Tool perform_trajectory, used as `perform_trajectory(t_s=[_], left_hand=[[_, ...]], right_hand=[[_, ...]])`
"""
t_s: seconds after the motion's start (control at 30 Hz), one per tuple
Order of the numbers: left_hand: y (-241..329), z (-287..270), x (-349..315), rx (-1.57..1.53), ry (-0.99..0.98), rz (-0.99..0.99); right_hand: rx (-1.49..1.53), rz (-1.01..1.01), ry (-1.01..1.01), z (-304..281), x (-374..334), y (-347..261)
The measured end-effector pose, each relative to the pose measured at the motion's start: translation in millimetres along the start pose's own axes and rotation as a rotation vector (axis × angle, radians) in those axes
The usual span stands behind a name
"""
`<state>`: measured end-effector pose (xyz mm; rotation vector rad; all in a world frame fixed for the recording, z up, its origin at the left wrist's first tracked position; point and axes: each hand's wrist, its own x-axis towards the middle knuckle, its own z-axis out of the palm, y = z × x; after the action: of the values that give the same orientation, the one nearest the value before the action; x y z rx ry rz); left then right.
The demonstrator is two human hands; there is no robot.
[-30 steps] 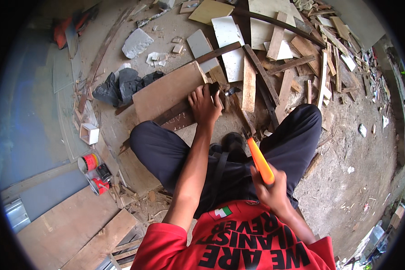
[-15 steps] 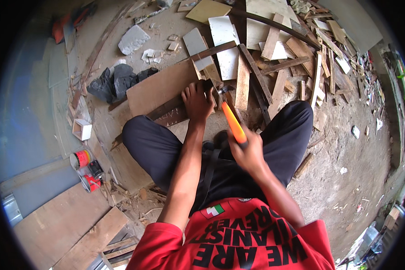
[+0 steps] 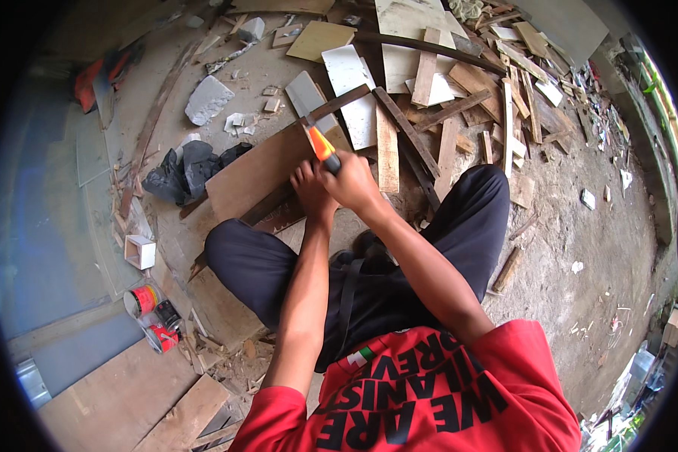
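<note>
Hammer (image 3: 323,143): positioned ahead of us, near the upper right edge of the brown board (image 3: 252,167), with its head directed forward and slightly left. The grip of our right hand (image 3: 352,179) is closed around the black end of the orange handle. We cannot tell whether the head touches anything. Our left hand (image 3: 313,193) is located just below, at the dark timber strip (image 3: 268,204); the right hand overlaps it, so we cannot tell whether its grip is clenched.

Edges and clearance: the timber strip runs along the near edge of the board. Our bent left knee (image 3: 232,239) and right knee (image 3: 484,184) bound the working space on both sides. Beyond the hands, the scrap wood pile (image 3: 471,98) limits reach forward and right; a black plastic bag (image 3: 193,172) adjoins the board's left end. Open room extends right of our right knee.

Surface and room: we work low over a rough, littered concrete floor (image 3: 565,301). Large panels (image 3: 53,226) line the left side, with cans (image 3: 142,300) near them; a concrete ledge (image 3: 650,143) borders the right.
</note>
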<state>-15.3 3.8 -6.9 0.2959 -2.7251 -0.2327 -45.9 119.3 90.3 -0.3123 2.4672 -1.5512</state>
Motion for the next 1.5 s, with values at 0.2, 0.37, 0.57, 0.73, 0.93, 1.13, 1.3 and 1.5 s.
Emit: perform_trajectory(t_s=[0.2, 0.37, 0.57, 0.73, 0.93, 1.13, 1.3, 1.5], left_hand=[[-0.3, 0.2, -8.2, 0.031, -0.098, -0.107], [7.7, -1.3, -12.8, -0.037, -0.002, -0.1], [2.8, -3.6, -12.9, 0.008, -0.02, -0.097], [-7.3, 5.4, -8.7, 0.132, -0.007, 0.063], [1.4, -1.8, -5.7, 0.068, 0.128, 0.029], [4.4, -6.8, -13.2, -0.021, 0.07, -0.027], [12.9, -11.6, -2.4, -0.088, 0.077, -0.087], [-45.1, 9.5, 32.1, -0.701, -0.289, -0.523]], right_hand=[[0.136, 0.015, -0.032, -39.4, -89.5, 4.0], [0.114, 0.054, -0.151, -117.9, -226.7, -9.6], [0.11, -0.042, -0.063, -92.7, -167.0, -13.8], [0.083, -0.128, -0.029, -7.2, -11.8, 11.9], [0.385, -0.239, 0.153, -9.2, -62.2, 54.7], [0.403, -0.116, 0.195, -72.8, -131.9, 85.9], [0.298, -0.089, 0.323, -85.4, -109.3, 110.1], [0.349, -0.063, 0.302, -86.4, -104.2, 108.4]])
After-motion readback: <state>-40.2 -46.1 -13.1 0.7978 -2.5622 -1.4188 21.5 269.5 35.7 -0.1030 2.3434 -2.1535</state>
